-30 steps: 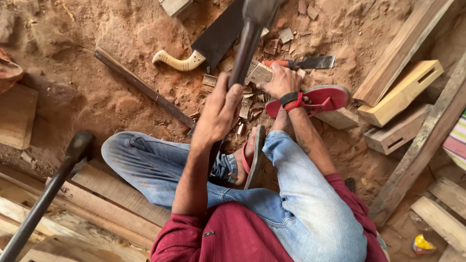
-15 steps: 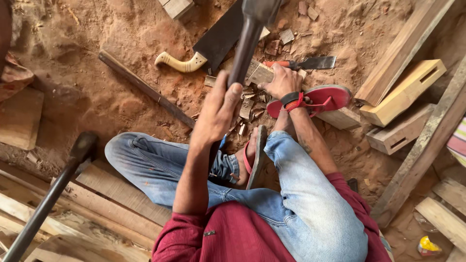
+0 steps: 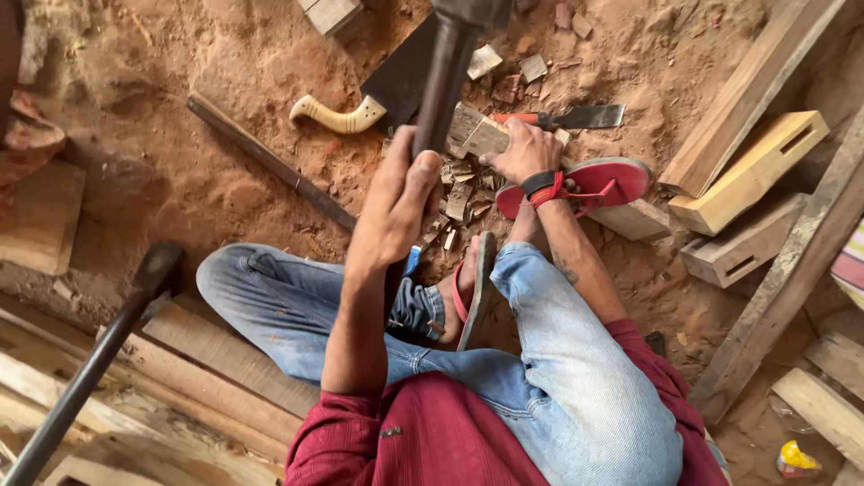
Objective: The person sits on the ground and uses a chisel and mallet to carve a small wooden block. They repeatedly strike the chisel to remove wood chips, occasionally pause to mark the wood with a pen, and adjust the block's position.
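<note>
Seen from above the seated worker, on a floor of reddish sawdust. At far left, a long dark-handled tool [image 3: 90,369] lies across stacked planks [image 3: 207,360]. A thin dark bar [image 3: 270,162] lies diagonally on the dirt, and beyond it rests a broad blade with a pale curved handle [image 3: 337,115]. The person sits in blue jeans [image 3: 297,306] and a maroon shirt [image 3: 432,441].

Centre: the left hand [image 3: 396,211] is wrapped fully closed around the dark wooden handle of a hammer [image 3: 441,81], raised upright toward the camera; its head is cut off by the top edge. Below it lies a litter of wood chips [image 3: 459,193].

Just right of centre, the right hand [image 3: 526,153], with a dark wristband, presses down on a small wooden block [image 3: 477,133], fingers curled over its near end; the block rests on the ground beside the chips. Touching or just behind the hand lies a chisel [image 3: 576,117] with a red handle and flat steel blade. A red sandal [image 3: 594,184] sits beside the wrist.

At right, a slotted wooden block [image 3: 751,171] and several long timbers [image 3: 756,90] lie well apart from the hands.
</note>
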